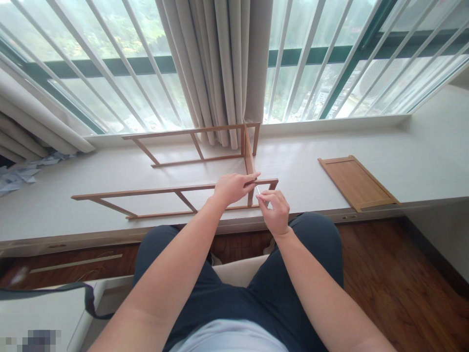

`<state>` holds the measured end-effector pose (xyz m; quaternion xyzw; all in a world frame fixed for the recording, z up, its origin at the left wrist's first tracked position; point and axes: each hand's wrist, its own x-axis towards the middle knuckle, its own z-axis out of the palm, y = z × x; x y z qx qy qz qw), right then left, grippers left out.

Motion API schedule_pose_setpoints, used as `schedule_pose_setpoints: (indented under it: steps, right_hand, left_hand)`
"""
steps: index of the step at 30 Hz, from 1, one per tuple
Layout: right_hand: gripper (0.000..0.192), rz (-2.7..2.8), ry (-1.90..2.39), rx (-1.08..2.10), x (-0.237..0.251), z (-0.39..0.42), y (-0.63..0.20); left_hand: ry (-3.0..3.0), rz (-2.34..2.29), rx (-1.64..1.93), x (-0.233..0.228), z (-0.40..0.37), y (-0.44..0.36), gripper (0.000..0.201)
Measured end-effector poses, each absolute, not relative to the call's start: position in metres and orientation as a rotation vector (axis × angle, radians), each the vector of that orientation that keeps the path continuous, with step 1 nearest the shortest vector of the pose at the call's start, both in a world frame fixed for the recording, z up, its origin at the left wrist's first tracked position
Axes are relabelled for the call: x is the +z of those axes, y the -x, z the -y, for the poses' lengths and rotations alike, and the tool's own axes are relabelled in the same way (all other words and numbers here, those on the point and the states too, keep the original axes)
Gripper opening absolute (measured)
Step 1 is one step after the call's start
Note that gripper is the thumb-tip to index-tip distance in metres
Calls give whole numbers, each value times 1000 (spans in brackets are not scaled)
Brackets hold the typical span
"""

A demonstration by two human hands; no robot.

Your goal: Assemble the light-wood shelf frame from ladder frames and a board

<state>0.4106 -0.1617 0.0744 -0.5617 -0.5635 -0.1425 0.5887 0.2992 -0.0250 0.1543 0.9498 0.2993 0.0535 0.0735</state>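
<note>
Much ledge (293, 168) lies bare beside the frame (164, 189); left fingers (250, 177) grip its edge, right fingers (269, 196) a rod (258, 189).

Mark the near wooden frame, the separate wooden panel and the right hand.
Near wooden frame (146, 191): head view, top rail.
Separate wooden panel (359, 183): head view, broad face.
Right hand (274, 210): head view, its middle.

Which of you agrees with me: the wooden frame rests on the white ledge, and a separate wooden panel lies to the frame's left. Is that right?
Not quite: the wooden frame does rest on the white ledge, but the separate wooden panel lies to the frame's right, not its left, as the head view shows.
</note>
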Motion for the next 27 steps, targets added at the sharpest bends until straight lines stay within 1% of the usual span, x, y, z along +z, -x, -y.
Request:
schedule_pose_setpoints:
  steps: [22,27]
  right_hand:
    - [14,1286,1365,-390,78,161,-408]
    - [12,1287,1361,-373,75,161,-409]
  left_hand:
    - [-2865,-895,170,154,25,-299,47]
    - [-2888,-886,133,155,25,-299,52]
